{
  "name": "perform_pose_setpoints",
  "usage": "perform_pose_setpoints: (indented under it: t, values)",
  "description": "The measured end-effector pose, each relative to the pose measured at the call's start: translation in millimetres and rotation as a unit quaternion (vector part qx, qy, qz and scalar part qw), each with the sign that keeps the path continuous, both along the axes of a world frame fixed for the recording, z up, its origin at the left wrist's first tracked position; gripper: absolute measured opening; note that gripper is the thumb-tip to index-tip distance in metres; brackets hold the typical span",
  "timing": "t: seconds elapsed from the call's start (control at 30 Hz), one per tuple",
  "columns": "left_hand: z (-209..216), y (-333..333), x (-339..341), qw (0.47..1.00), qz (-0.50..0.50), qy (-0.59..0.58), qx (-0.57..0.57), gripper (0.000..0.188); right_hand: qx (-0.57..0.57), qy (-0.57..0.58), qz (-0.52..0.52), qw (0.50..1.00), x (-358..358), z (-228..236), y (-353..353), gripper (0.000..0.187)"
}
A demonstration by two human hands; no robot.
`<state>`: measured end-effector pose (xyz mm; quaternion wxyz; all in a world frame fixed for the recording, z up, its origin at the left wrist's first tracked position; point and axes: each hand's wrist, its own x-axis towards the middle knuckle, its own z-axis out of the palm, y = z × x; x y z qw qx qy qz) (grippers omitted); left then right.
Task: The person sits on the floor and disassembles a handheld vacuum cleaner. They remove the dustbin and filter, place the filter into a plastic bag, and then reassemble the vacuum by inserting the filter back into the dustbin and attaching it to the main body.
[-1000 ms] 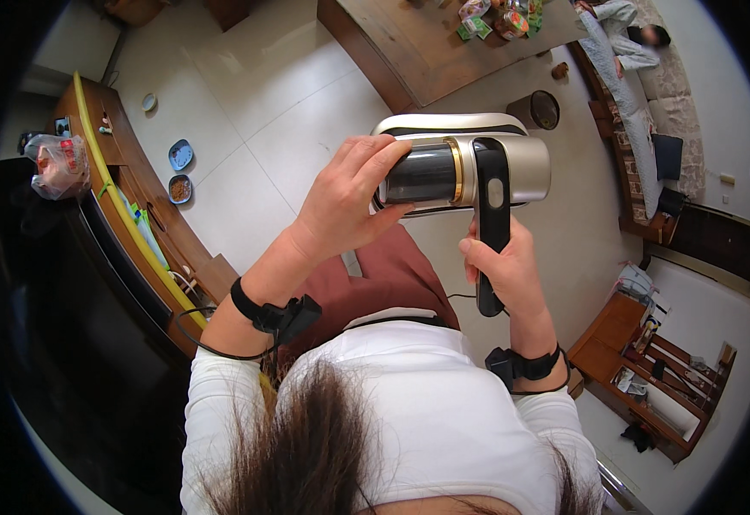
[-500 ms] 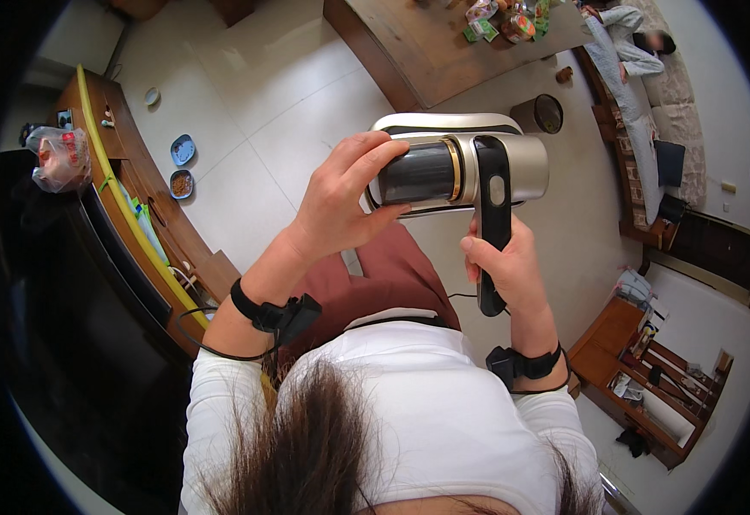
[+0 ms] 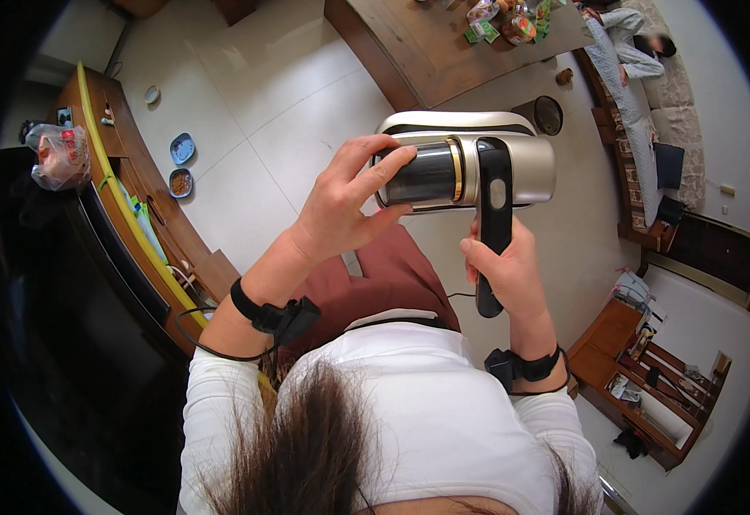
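Note:
In front of my body I hold a champagne-coloured handheld vacuum cleaner (image 3: 533, 172) level, its wide flat head on the far side. My right hand (image 3: 509, 264) is wrapped round its black handle (image 3: 496, 227), the thumb lying along the near side. At the left end is a dark see-through dust cup (image 3: 426, 173) with a gold ring where it meets the body. My left hand (image 3: 337, 202) grips the cup's end, fingers over the top and thumb beneath. The fingertips overlap the cup, so part of its end is hidden.
A wooden table (image 3: 418, 51) with snack packets stands ahead, a dark waste bin (image 3: 548, 115) beside it. A person (image 3: 624, 43) is on the sofa at far right. Two blue pet bowls (image 3: 183, 149) lie on the floor, left of me near a long wooden cabinet (image 3: 148, 184).
The vacuum cleaner has shifted very slightly to the right. Both hands keep their hold; the fingers of my left hand have slid a little on the dust cup.

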<state>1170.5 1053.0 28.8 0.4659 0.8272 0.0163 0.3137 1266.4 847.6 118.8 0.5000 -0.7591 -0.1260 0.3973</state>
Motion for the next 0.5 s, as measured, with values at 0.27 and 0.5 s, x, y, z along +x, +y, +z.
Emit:
perform_pose_setpoints:
  t: [0.27, 0.5]
  values:
    - [0.5, 1.4, -3.5, 0.999, 0.001, -0.040, 0.018, 0.069, 0.003, -0.017, -0.003, 1.000, -2.3, 1.9, 2.4, 0.015]
    - [-1.3, -2.0, -1.7, 0.998, 0.015, -0.056, 0.001, 0.067, 0.017, -0.036, -0.005, 0.999, -5.7, -1.2, 1.8, 0.015]
